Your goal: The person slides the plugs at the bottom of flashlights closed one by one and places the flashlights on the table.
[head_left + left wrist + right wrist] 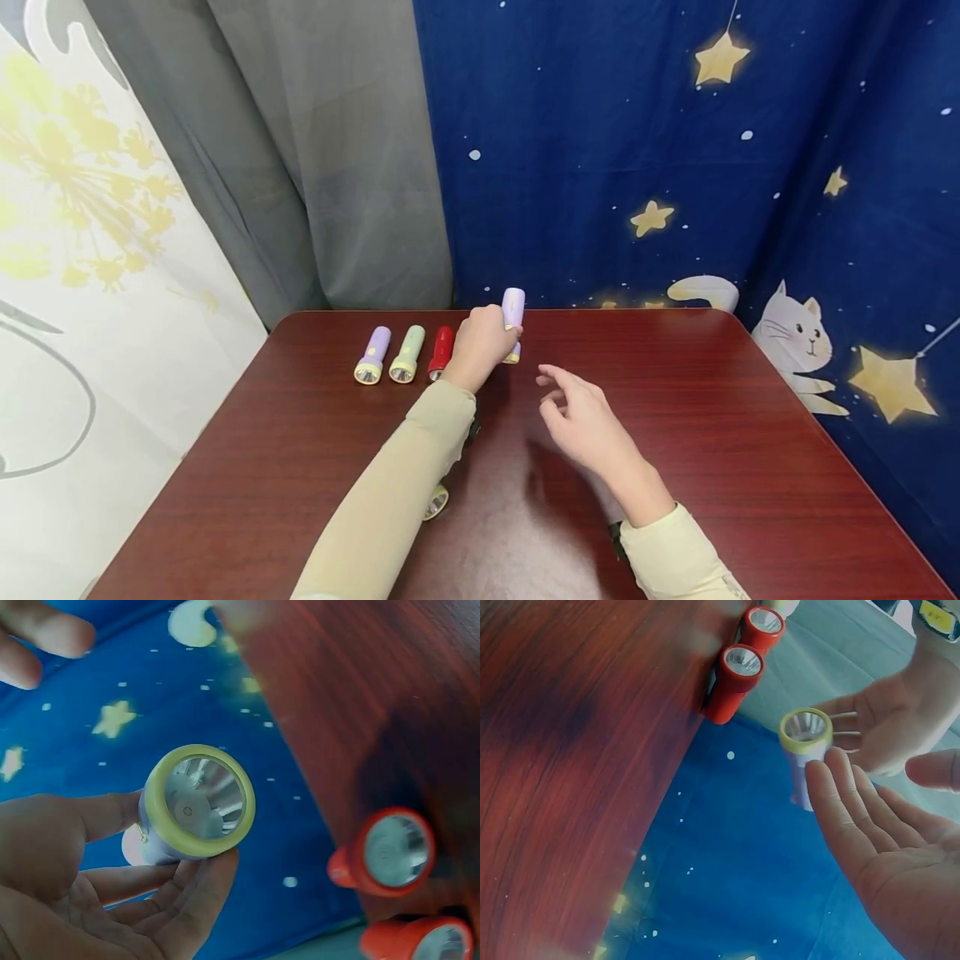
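My left hand [482, 340] grips a purple flashlight [513, 306] with a yellow head ring, held up off the table near its far edge. Thumb and fingers wrap around its barrel, and the lens faces the camera in the left wrist view [201, 806]. To the right, my right hand [588, 421] hovers over the table, fingers loosely extended and holding nothing. From the right wrist, its fingertips look close to the purple flashlight [801, 776]; whether they touch cannot be told. A red flashlight [441, 350] lies just left of my left hand, which hides a second red one [731, 682].
Left of the red flashlights, a green flashlight [407, 354] and another purple flashlight [372, 356] lie in a row. A yellow-rimmed flashlight [436, 502] is mostly covered by my left forearm. Curtains [555, 167] hang behind the brown table [712, 417].
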`<state>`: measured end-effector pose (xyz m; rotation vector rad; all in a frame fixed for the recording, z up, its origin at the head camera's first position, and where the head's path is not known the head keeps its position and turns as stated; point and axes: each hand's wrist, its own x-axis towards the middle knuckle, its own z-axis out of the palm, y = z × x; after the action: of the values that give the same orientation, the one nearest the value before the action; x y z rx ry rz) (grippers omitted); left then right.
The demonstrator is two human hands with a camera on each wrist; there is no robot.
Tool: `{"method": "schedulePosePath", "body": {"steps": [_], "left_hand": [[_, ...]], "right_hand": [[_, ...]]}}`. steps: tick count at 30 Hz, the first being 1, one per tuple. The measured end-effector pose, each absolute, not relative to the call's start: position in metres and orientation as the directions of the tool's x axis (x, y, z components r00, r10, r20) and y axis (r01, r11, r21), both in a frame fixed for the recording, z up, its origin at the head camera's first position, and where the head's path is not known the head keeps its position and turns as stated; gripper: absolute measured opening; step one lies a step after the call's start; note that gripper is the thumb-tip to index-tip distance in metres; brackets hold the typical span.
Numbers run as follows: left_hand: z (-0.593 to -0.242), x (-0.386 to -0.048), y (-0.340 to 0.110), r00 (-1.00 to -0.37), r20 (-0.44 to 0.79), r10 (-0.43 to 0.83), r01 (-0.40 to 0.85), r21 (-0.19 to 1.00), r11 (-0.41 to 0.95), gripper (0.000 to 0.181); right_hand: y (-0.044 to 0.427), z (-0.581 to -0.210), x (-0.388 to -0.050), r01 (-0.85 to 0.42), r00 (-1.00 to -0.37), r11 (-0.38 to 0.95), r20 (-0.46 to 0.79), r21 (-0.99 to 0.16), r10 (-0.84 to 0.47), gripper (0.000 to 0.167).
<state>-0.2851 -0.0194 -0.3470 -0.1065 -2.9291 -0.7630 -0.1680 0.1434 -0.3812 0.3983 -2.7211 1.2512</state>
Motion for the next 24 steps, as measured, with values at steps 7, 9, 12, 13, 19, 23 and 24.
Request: {"method": "schedulePosePath", "body": {"steps": [7,9,12,13,19,23,24], "left_hand": [[-0.360,-0.301,-0.017,-0.998,0.068,0.017,0.047,0.472,0.880,0.041],[-0.364,-0.306,-0.015,-0.998,0.052,0.017,0.038,0.449,0.893,0.041],[-0.372,-0.313,-0.011,-0.999,0.037,0.015,0.029,0.405,0.914,0.038],[-0.375,-0.314,-0.010,-0.999,0.038,0.017,0.030,0.388,0.921,0.036],[-0.393,-0.315,-0.005,-0.997,0.065,0.032,0.053,0.339,0.939,0.027],[-0.402,-0.315,-0.004,-0.997,0.078,0.030,0.053,0.320,0.946,0.023],[-0.404,-0.316,-0.004,-0.996,0.083,0.031,0.056,0.319,0.946,0.022]], "right_hand": [[0.147,-0.384,-0.169,-0.311,-0.950,0.702,0.230,-0.641,-0.211,0.041],[0.148,-0.384,-0.170,-0.303,-0.952,0.714,0.223,-0.631,-0.207,0.039],[0.150,-0.384,-0.171,-0.294,-0.955,0.726,0.213,-0.622,-0.204,0.039],[0.150,-0.384,-0.171,-0.288,-0.957,0.728,0.208,-0.622,-0.201,0.038],[0.151,-0.386,-0.171,-0.279,-0.960,0.739,0.195,-0.614,-0.201,0.038],[0.151,-0.385,-0.172,-0.272,-0.962,0.742,0.186,-0.612,-0.199,0.038],[0.151,-0.385,-0.172,-0.271,-0.962,0.742,0.184,-0.613,-0.200,0.038]]}}
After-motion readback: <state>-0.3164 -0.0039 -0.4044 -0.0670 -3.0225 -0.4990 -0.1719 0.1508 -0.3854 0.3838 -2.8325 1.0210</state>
